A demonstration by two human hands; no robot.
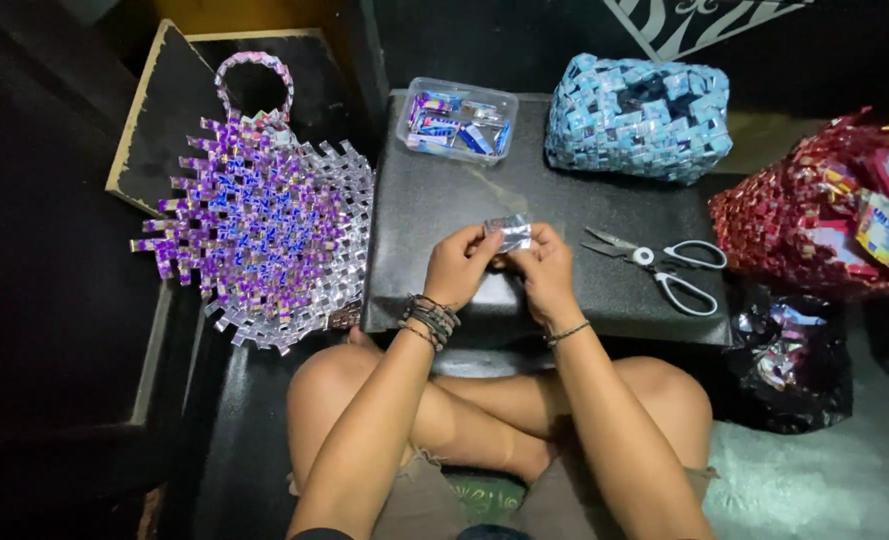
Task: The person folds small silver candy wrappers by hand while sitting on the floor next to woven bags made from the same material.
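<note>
While the person sits cross-legged at the low black desk, both hands meet at frame centre over its near edge. Left hand and right hand each have a closed grip on one small silvery wrapper strip, pinched by fingertips from either side, held up just off the desk, probably so it can be folded flat. Scissors lie open on the desk just right of the hands, within easy reach, not touched. Clear plastic tray of blue-purple folded strips sits at the desk's far edge, upper centre, likely stock kept handy. Blue woven wrapper bag stands upper right on the desk, well apart from the hands. Purple woven piece with a loop handle lies left of the desk, edges jagged, looks unfinished. Red woven bag holding packets at right edge; dark crinkled foil bag below it on the floor.
</note>
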